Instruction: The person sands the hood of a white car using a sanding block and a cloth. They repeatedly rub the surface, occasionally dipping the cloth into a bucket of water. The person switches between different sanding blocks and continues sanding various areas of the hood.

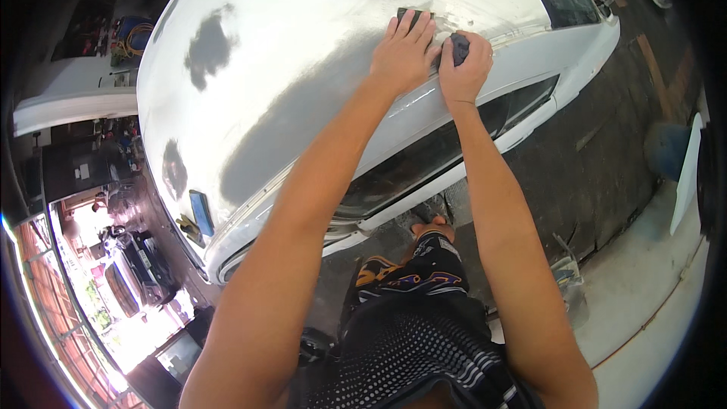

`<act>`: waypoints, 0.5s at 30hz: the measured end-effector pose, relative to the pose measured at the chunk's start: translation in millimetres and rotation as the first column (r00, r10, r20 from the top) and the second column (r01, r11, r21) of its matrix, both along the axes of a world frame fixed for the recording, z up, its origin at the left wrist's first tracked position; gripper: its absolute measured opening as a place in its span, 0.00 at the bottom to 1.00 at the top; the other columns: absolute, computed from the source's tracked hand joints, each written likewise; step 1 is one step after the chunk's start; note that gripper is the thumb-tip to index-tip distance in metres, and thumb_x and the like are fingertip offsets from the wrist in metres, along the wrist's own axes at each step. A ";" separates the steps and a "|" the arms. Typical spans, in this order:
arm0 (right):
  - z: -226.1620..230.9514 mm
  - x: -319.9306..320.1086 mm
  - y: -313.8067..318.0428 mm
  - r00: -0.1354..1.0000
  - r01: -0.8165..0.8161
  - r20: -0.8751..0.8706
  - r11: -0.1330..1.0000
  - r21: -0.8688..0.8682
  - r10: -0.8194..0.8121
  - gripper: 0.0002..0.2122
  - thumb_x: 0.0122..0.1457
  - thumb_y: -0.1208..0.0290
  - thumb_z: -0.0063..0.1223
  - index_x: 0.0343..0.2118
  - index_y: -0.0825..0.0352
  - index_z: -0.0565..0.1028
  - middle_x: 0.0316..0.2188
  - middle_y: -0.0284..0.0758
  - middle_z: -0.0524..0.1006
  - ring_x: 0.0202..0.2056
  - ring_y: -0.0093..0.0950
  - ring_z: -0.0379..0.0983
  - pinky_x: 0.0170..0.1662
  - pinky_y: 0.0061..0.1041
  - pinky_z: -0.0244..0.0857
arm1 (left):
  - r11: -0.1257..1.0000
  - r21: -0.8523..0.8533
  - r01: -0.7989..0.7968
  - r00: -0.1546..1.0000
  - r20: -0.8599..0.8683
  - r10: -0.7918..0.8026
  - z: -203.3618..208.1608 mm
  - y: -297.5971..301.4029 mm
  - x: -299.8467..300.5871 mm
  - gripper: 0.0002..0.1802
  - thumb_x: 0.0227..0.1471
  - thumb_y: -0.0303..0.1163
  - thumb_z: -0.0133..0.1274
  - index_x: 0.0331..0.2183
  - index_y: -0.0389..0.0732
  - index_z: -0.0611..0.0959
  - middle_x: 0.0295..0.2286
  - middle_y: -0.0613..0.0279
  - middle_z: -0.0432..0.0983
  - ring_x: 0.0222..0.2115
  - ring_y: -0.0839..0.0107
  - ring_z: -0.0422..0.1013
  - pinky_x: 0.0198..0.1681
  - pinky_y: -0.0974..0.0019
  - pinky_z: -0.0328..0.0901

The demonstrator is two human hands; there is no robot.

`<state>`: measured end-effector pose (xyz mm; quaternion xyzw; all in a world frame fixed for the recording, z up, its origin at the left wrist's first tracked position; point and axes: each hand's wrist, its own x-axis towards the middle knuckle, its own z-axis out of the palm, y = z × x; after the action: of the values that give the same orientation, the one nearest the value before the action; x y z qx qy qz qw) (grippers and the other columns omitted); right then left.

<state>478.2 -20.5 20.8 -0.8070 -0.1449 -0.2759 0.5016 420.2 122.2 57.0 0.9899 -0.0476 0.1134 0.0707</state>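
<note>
Bare arms (310, 182) reach across a white car (280, 23).
Left hand (404, 57) lies flat, open over a dark block (402, 13), seemingly for even pressure; right hand (469, 72) grips a dark wad (460, 49).

Left hand (403, 59) covers part of flat black piece (401, 12); its underside hidden. Right hand (471, 74) hides part of rumpled dark grey piece (460, 48); material undetermined. White car with grey-patched roof (280, 30) cut off by upper edge. Small olive-brown object (189, 230) beside blue oblong block (201, 213): kind indistinct. Detail in sunlit doorway (155, 327) largely lost to glare.
</note>
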 end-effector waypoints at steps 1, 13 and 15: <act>-1.3 2.2 -5.1 1.000 0.002 -0.021 1.000 -0.012 -0.003 0.14 0.56 0.69 0.64 0.45 0.63 0.77 0.45 0.40 0.76 0.50 0.43 0.71 0.56 0.44 0.61 | 1.000 0.002 0.002 1.000 -0.002 -0.002 -2.6 6.3 -10.0 0.34 0.66 0.44 0.49 0.66 0.36 0.68 0.70 0.52 0.56 0.72 0.49 0.48 0.74 0.45 0.42; 1.6 -6.6 -4.1 0.998 -0.026 -0.050 0.997 -0.067 0.023 0.13 0.58 0.68 0.64 0.45 0.63 0.77 0.47 0.41 0.76 0.52 0.43 0.70 0.56 0.44 0.60 | 0.994 -0.018 -0.107 0.992 -0.073 0.105 0.3 4.1 13.4 0.42 0.69 0.50 0.44 0.69 0.27 0.58 0.72 0.38 0.46 0.74 0.50 0.40 0.76 0.50 0.36; 2.1 -0.1 -6.7 0.999 -0.018 -0.048 0.997 -0.072 0.014 0.13 0.58 0.67 0.64 0.45 0.63 0.77 0.47 0.41 0.76 0.53 0.43 0.70 0.56 0.44 0.60 | 0.998 0.025 -0.053 0.998 -0.041 0.054 -7.2 -11.8 50.4 0.42 0.69 0.51 0.42 0.69 0.27 0.59 0.72 0.39 0.46 0.74 0.50 0.41 0.76 0.50 0.37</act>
<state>478.1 -27.2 22.9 -0.8299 -0.1493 -0.2470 0.4775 470.6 110.4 49.8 0.9937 -0.0212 0.0940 0.0566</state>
